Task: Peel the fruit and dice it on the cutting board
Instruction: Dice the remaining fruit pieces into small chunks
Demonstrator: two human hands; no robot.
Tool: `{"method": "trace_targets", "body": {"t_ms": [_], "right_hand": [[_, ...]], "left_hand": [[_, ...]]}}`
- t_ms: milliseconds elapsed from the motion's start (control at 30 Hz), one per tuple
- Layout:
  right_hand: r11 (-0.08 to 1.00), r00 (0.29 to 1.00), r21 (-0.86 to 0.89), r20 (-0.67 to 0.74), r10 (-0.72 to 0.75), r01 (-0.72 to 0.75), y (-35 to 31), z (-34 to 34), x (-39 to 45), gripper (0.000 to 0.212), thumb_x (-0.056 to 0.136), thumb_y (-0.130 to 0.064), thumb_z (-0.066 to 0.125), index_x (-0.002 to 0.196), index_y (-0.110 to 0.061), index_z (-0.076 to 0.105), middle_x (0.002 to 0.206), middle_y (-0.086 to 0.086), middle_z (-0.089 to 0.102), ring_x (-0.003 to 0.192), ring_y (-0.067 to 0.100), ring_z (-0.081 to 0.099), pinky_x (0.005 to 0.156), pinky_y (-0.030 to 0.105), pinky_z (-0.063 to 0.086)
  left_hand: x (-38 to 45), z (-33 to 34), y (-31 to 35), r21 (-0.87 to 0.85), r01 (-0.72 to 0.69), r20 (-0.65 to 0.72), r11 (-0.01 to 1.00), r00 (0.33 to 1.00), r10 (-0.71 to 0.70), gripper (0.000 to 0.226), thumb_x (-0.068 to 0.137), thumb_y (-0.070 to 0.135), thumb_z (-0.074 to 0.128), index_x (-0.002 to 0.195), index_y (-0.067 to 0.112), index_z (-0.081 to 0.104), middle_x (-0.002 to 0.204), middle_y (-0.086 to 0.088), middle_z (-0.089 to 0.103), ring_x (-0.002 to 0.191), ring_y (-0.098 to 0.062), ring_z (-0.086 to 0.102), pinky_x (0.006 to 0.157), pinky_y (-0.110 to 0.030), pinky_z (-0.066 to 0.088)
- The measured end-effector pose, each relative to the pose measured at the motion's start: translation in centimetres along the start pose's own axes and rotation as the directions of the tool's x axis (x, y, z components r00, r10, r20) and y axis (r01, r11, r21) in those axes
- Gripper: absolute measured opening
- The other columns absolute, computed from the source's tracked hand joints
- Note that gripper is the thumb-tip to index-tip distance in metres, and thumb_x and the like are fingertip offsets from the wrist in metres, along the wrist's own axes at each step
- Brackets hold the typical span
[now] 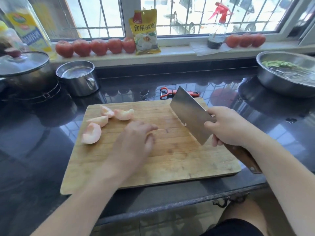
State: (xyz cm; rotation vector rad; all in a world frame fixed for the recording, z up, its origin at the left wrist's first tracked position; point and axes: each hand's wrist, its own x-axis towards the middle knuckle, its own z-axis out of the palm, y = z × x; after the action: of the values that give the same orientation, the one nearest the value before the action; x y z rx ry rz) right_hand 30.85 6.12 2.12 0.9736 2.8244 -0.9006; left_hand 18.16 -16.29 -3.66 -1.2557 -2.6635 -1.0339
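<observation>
— While your right hand [226,126] has its fingers [215,142] wrapped tight round the cleaver [189,114] handle, what is the left doing?

— Your left hand [136,142] lies low over the middle of the board [170,159], fingers loosely bent. I cannot tell whether you hold a bit of fruit under them; nothing shows there.

— And the blade?

— Lifted and tilted above the board's right half, touching no fruit.

— Where is the fruit?

— Four peeled wedges [105,123] sit at the board's far left corner, pale pink, close together, apart from both your hands.

— So how far along are you?

— Peeling looks done: no skin shows on the pieces, and the peeler [167,93] lies on the desk [42,142] just behind the board. The fruit is in wedges, I'd judge. Dicing is left: every piece is still large, so you have each wedge yet to cut small.
</observation>
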Motion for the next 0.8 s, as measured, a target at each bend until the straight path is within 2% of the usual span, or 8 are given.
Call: {"method": "trace_targets", "body": {"t_ms": [100, 200, 300, 433, 567, 667, 733, 800], "right_hand": [[0.989, 1.000, 0.150, -0.010, 0.014, -0.013, -0.2, -0.5, -0.2, 0.021, 0.092, -0.004, 0.047, 0.098, -0.018, 0.062, 0.053, 0.009, 0.068, 0.041, 0.018, 0.060, 0.044, 0.024, 0.046], [0.955, 0.998, 0.295, -0.030, 0.049, -0.038, -0.4, -1.0, -0.8, 0.020, 0.092, -0.002, 0.049, 0.100, -0.013, 0.064, 0.051, 0.003, 0.067, 0.040, 0.017, 0.059, 0.041, 0.021, 0.042], [0.934, 0.995, 0.350, -0.055, 0.089, -0.065, 0.0, -2.0, -1.4, 0.022, 0.093, -0.004, 0.050, 0.103, -0.016, 0.065, 0.057, 0.011, 0.069, 0.044, 0.019, 0.061, 0.045, 0.025, 0.048], [0.932, 0.990, 0.356, -0.090, 0.112, -0.073, 1.4, -3.5, -2.1, 0.023, 0.090, -0.006, 0.051, 0.102, -0.018, 0.066, 0.065, 0.015, 0.072, 0.054, 0.026, 0.067, 0.063, 0.043, 0.059], [0.991, 0.959, 0.051, -0.262, -0.109, 0.127, 3.2, -2.3, -2.2, 0.015, 0.092, -0.010, 0.053, 0.095, -0.020, 0.062, 0.054, 0.005, 0.067, 0.049, 0.021, 0.067, 0.055, 0.031, 0.053], [0.811, 0.748, -0.508, -0.407, -0.524, 0.292, 4.8, 0.2, -2.1, 0.024, 0.089, -0.005, 0.069, 0.102, -0.024, 0.070, 0.068, -0.003, 0.067, 0.054, 0.027, 0.062, 0.052, 0.035, 0.053], [0.681, 0.618, -0.657, -0.398, -0.678, 0.324, 6.1, 2.0, -1.6, 0.035, 0.081, 0.005, 0.074, 0.103, -0.021, 0.073, 0.089, -0.001, 0.071, 0.059, 0.026, 0.062, 0.052, 0.035, 0.052], [0.627, 0.552, -0.702, -0.391, -0.736, 0.339, 6.8, 3.6, -1.2, 0.033, 0.077, 0.007, 0.074, 0.098, -0.019, 0.073, 0.096, 0.003, 0.068, 0.060, 0.025, 0.057, 0.054, 0.036, 0.048]], "left_hand": [[-0.1, 4.0, 2.2, 0.119, -0.197, 0.141, 0.973, 0.974, 0.180, 0.080, 0.092, 0.008, 0.058, 0.161, 0.032, 0.026, 0.148, -0.001, 0.038, 0.133, -0.022, 0.038, 0.111, -0.039, 0.040], [1.0, 6.9, 3.9, 0.298, -0.248, 0.176, 0.922, 0.963, 0.203, 0.101, 0.083, 0.009, 0.057, 0.162, 0.032, -0.002, 0.161, -0.009, 0.013, 0.146, -0.033, 0.019, 0.120, -0.048, 0.024], [2.9, 7.4, 5.1, 0.348, -0.193, 0.233, 0.918, 0.966, 0.115, 0.095, 0.086, 0.006, 0.050, 0.163, 0.025, -0.001, 0.164, -0.008, 0.005, 0.149, -0.033, 0.011, 0.123, -0.048, 0.016], [4.4, 6.6, 6.0, 0.300, -0.123, 0.307, 0.946, 0.951, 0.026, 0.077, 0.092, 0.007, 0.048, 0.162, 0.022, 0.020, 0.166, -0.001, 0.010, 0.150, -0.029, 0.012, 0.122, -0.046, 0.016], [5.2, 4.9, 4.2, -0.037, 0.030, 0.114, 0.999, 0.993, -0.026, 0.059, 0.093, 0.010, 0.046, 0.152, 0.018, 0.050, 0.150, -0.003, 0.050, 0.136, -0.025, 0.041, 0.116, -0.040, 0.034], [4.9, 1.7, 2.3, -0.284, 0.133, -0.201, 0.950, 0.960, -0.195, 0.038, 0.097, 0.008, 0.051, 0.126, 0.021, 0.069, 0.114, 0.006, 0.069, 0.099, -0.004, 0.060, 0.090, -0.021, 0.046], [4.6, -0.2, 1.2, -0.394, 0.169, -0.328, 0.903, 0.892, -0.310, 0.030, 0.097, 0.005, 0.052, 0.111, 0.024, 0.071, 0.100, 0.012, 0.070, 0.085, 0.003, 0.061, 0.080, -0.025, 0.051], [4.5, -1.2, 0.6, -0.460, 0.179, -0.349, 0.869, 0.864, -0.363, 0.027, 0.097, 0.004, 0.052, 0.104, 0.021, 0.072, 0.092, 0.013, 0.070, 0.075, 0.003, 0.060, 0.074, -0.032, 0.054]]}}
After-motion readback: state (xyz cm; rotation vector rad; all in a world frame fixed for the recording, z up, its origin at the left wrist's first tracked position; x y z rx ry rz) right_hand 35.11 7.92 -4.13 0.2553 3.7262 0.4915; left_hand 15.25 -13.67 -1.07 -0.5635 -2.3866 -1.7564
